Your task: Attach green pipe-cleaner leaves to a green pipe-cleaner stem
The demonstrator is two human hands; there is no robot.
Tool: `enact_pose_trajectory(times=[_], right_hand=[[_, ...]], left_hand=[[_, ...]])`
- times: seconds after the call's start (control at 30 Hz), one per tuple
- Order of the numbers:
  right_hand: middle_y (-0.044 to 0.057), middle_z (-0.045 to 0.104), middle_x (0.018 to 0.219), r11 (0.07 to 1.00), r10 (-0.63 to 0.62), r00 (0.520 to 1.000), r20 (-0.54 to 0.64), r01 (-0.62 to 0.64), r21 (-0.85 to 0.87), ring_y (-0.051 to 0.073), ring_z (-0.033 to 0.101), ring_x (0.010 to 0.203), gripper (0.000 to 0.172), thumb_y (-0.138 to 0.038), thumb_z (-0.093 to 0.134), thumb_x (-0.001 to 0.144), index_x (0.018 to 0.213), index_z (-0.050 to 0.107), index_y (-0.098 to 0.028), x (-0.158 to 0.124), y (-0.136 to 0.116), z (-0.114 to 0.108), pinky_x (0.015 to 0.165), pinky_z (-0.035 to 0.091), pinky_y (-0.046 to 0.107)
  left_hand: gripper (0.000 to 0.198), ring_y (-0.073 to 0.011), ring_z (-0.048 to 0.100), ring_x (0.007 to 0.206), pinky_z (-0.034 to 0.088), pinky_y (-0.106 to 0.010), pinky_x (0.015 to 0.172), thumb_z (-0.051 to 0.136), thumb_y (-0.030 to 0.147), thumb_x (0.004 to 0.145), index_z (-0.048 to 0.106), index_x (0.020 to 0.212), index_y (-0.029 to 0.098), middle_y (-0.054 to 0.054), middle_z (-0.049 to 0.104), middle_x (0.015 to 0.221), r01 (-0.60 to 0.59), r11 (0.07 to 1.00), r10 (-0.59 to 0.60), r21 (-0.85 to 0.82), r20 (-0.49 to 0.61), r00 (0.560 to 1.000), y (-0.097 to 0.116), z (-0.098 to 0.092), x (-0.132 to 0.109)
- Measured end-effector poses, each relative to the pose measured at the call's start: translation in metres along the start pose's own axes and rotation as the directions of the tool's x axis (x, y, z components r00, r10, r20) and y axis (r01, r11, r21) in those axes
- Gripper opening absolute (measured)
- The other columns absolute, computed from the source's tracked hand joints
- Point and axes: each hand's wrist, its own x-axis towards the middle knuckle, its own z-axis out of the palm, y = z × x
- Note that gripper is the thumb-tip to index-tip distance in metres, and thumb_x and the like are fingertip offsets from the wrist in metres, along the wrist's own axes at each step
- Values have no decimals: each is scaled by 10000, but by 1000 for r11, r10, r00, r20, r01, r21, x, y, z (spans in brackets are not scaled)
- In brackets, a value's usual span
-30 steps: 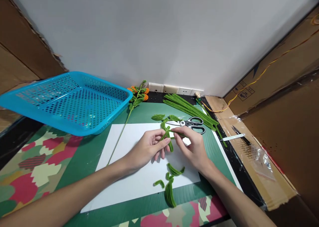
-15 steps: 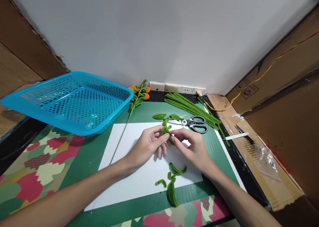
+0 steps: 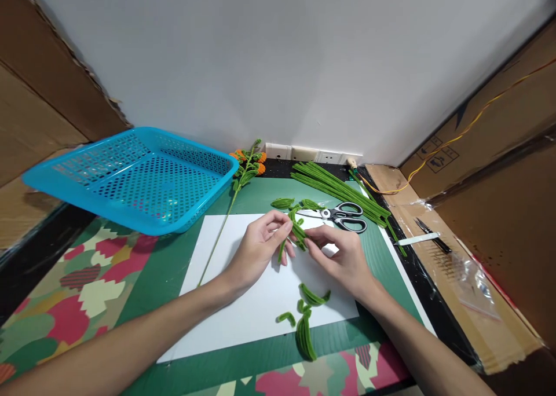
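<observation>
Both my hands meet over a white sheet [image 3: 243, 303] on the green mat. My left hand [image 3: 259, 250] pinches a bent green pipe-cleaner leaf piece [image 3: 297, 232] between thumb and fingers. My right hand [image 3: 343, 259] pinches the same piece from the right side. Several finished green leaf shapes [image 3: 306, 321] lie on the sheet's near edge, just below my hands. Two more leaf shapes [image 3: 283, 202] rest beyond my fingers.
Black-handled scissors [image 3: 343, 216] lie right of my hands, beside a bundle of straight green pipe cleaners [image 3: 339, 190]. A long-stemmed orange flower sprig [image 3: 243, 173] lies at the back. A blue perforated basket [image 3: 130, 179] sits tilted at left. Cardboard walls flank both sides.
My hands have stayed together on the green piece, turning it slightly so it hangs lower between my fingers. The view has shifted a little to the left.
</observation>
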Motion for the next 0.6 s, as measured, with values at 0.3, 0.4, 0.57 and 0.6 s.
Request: enact_pose_trajectory(times=[0.3, 0.4, 0.57, 0.6], right_hand=[[49, 795, 874, 996, -53, 999, 5, 53, -70, 135, 712, 684, 148, -184, 639, 979, 1051, 767, -168, -4, 0, 2, 570, 553, 212], [49, 804, 883, 999, 33, 999, 33, -34, 28, 140, 723, 690, 135, -208, 652, 980, 1022, 775, -171, -2, -3, 3, 617, 577, 230], [36, 783, 828, 971, 185, 979, 85, -195, 135, 139, 692, 677, 178, -259, 636, 1001, 939, 781, -175, -1, -8, 5, 585, 527, 223], [35, 780, 822, 969, 199, 975, 96, -210, 130, 139, 680, 678, 197, -264, 627, 1007, 920, 781, -177, -1, -9, 5, 578, 511, 222]], left_hand=[[296, -138, 658, 588, 537, -244, 562, 717, 454, 966, 627, 921, 176, 17, 659, 716, -51, 997, 54, 55, -51, 997, 0, 0, 0], [321, -123, 633, 577, 541, -242, 545, 724, 479, 957, 640, 910, 172, 24, 628, 755, -64, 997, 67, 51, -50, 997, 2, 1, 0], [367, -133, 642, 578, 542, -250, 502, 754, 525, 921, 624, 924, 182, 20, 621, 799, -30, 996, 37, 79, -82, 996, 2, 3, -1], [368, -136, 640, 582, 540, -253, 505, 754, 527, 920, 619, 930, 184, 19, 618, 798, -23, 996, 30, 81, -83, 996, 1, 3, -2]])
